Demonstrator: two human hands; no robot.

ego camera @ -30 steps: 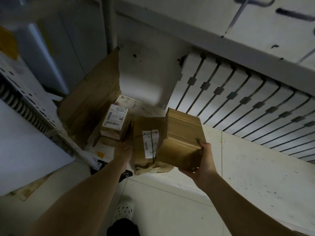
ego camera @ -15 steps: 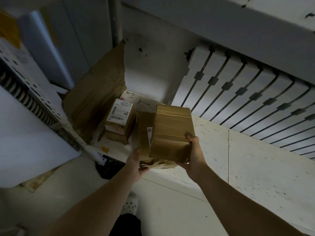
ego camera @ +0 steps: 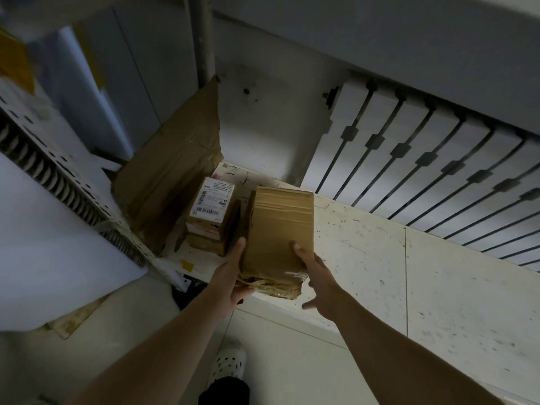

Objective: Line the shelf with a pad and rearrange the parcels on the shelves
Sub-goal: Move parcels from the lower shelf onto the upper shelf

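- A plain brown cardboard parcel [ego camera: 279,229] sits on top of a crumpled brown parcel wrapped in shiny tape [ego camera: 273,283], at the front edge of the white speckled shelf board [ego camera: 365,252].
- The left hand [ego camera: 230,276] is flat against the left side of the two stacked parcels. Its fingers point up along the side, and the palm is down by the crumpled one. It presses there; it is not wrapped around anything.
- The right hand [ego camera: 318,276] is spread wide. One fingertip touches the front face of the plain parcel near its right edge. The other fingers hang loose below, and none of them closes on the parcel.
- Just to the left stands a small stack of brown boxes with a white barcode label on top [ego camera: 211,211]. It is near the plain parcel, with a dark gap between them.
- A big torn sheet of brown cardboard [ego camera: 172,176] leans upright at the left end of the shelf, behind the small stack.
- Below, on the pale floor, a white shoe with holes [ego camera: 229,362] shows between the two arms.
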